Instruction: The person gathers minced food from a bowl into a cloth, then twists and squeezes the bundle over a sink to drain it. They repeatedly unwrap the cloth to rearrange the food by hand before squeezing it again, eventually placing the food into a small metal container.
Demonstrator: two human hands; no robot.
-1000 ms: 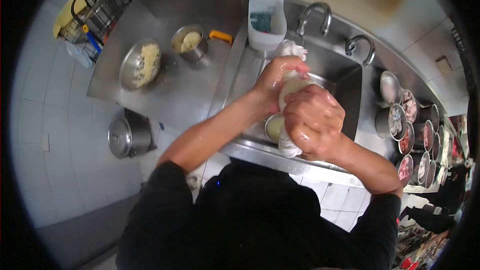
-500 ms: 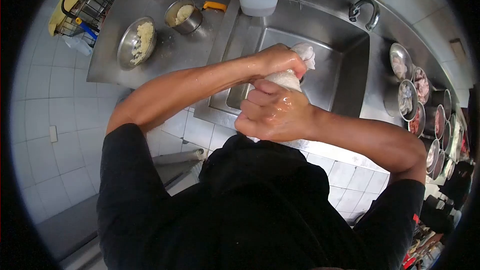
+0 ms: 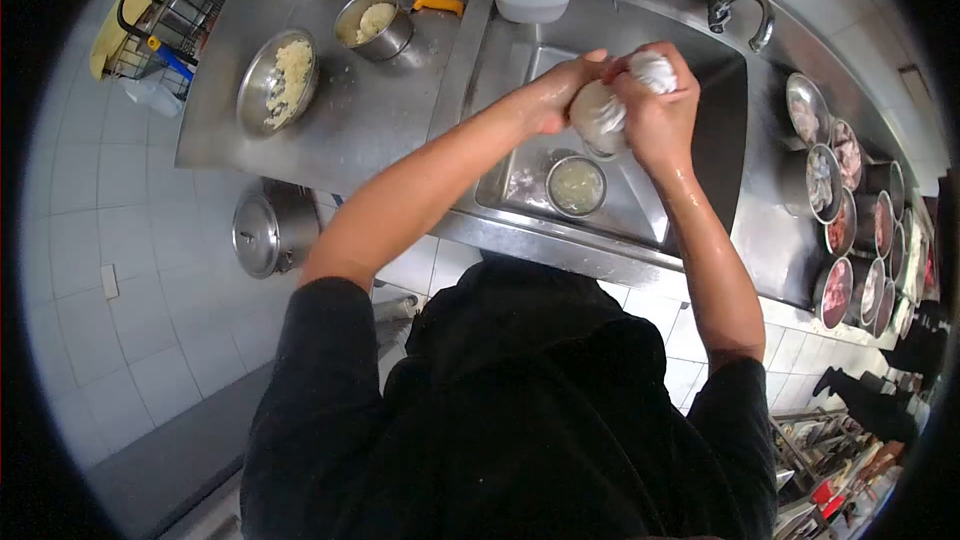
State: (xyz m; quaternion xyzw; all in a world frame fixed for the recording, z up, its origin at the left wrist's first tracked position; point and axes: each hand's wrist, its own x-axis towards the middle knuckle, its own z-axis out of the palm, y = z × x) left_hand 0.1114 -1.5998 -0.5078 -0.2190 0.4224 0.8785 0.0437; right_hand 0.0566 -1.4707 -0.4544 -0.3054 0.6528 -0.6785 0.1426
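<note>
A wet white cloth bundle (image 3: 598, 120), rounded with some filling inside, hangs over the sink. My right hand (image 3: 660, 110) is closed round its gathered neck, and white cloth bulges out above the fingers. Against the bundle's left side, my left hand (image 3: 565, 92) is cupped, its fingers partly hidden behind the cloth. Below the bundle, a round metal container (image 3: 577, 186) with cloudy pale liquid stands in the sink (image 3: 640, 202).
On the left counter are a metal bowl (image 3: 262, 90) of pale crumbly food and a pot (image 3: 388, 38) with an orange handle. A white tub (image 3: 533, 2) stands behind. Faucets (image 3: 745, 15) line the back. Several metal containers (image 3: 838, 290) of meat stand at right.
My hands have gone from a tight twisting grip near my body to farther over the sink. The bundle is now more upright and rounder, and the container of liquid has come into view.
</note>
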